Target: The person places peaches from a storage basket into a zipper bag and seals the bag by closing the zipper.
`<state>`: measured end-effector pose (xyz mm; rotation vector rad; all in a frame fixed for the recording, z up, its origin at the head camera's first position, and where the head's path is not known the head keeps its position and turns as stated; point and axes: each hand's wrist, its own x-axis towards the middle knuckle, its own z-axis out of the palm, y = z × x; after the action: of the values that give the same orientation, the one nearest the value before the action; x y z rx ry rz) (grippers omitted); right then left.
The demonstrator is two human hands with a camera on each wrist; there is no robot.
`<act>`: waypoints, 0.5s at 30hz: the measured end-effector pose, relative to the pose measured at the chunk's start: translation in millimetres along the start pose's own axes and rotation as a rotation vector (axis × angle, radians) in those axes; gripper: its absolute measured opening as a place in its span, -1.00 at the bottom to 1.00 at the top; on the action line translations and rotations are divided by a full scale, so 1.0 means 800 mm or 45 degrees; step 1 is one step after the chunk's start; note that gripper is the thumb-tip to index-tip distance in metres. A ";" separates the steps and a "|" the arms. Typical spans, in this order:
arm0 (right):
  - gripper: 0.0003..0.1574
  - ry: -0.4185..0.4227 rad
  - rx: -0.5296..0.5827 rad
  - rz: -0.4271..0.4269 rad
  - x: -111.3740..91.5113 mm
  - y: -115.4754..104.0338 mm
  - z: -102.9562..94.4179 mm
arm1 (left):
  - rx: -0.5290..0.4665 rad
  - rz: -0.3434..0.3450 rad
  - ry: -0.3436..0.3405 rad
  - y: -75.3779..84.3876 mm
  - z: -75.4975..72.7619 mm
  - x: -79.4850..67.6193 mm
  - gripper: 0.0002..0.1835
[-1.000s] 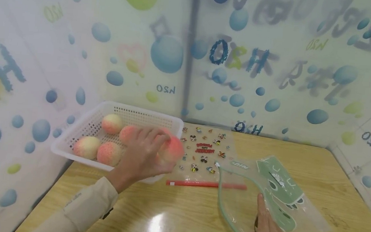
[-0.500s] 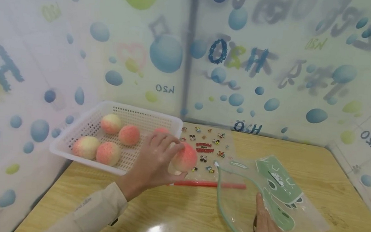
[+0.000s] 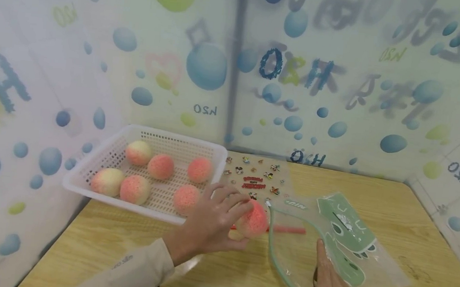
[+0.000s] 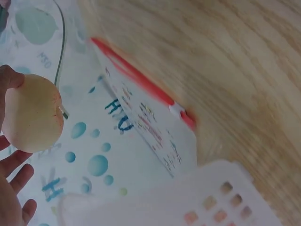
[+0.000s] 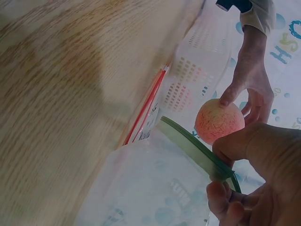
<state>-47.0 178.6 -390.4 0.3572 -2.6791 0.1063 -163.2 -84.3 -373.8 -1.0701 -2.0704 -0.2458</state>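
My left hand point(image 3: 211, 221) grips a pink and cream peach point(image 3: 254, 219) in the air, between the basket and the bag. The left wrist view shows the peach's point(image 4: 35, 113) pale side, with the thumb above and fingers below. My right hand point(image 3: 335, 285) pinches the green zip edge of a clear bag point(image 3: 346, 222) with a green cartoon print. The bag's mouth gapes towards the peach, its zip edges bowed apart. In the right wrist view, thumb and fingers pinch the green zip strip point(image 5: 197, 146). The peach is beyond the strip there, outside the bag.
At the left stands a white perforated basket point(image 3: 173, 135) with several peaches point(image 3: 161, 167). A second clear bag point(image 3: 254, 168), with cartoon prints and a red zip strip point(image 3: 290, 230), lies flat between basket and green bag. Patterned walls stand behind the wooden table point(image 3: 142, 250).
My left hand has carried the peach out from over the basket, rightward and nearer, up to the green-edged bag. The right hand keeps its pinch and stays put.
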 end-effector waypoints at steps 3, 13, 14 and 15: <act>0.17 0.024 0.024 -0.022 0.000 0.001 0.001 | -0.027 0.021 -0.012 0.010 0.004 0.000 -0.37; 0.32 -0.169 -0.019 0.072 0.000 -0.007 -0.008 | -0.162 0.021 -0.102 0.045 0.015 0.003 -0.36; 0.32 -0.174 -0.018 0.074 0.000 -0.008 -0.008 | -0.185 0.019 -0.118 0.047 0.016 0.003 -0.36; 0.33 -0.179 -0.017 0.081 -0.001 -0.008 -0.008 | -0.205 0.014 -0.137 0.049 0.017 0.003 -0.34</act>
<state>-42.3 173.7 -385.0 0.2852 -2.8295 0.0858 -141.8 -51.3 -387.8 -1.2145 -2.1689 -0.3614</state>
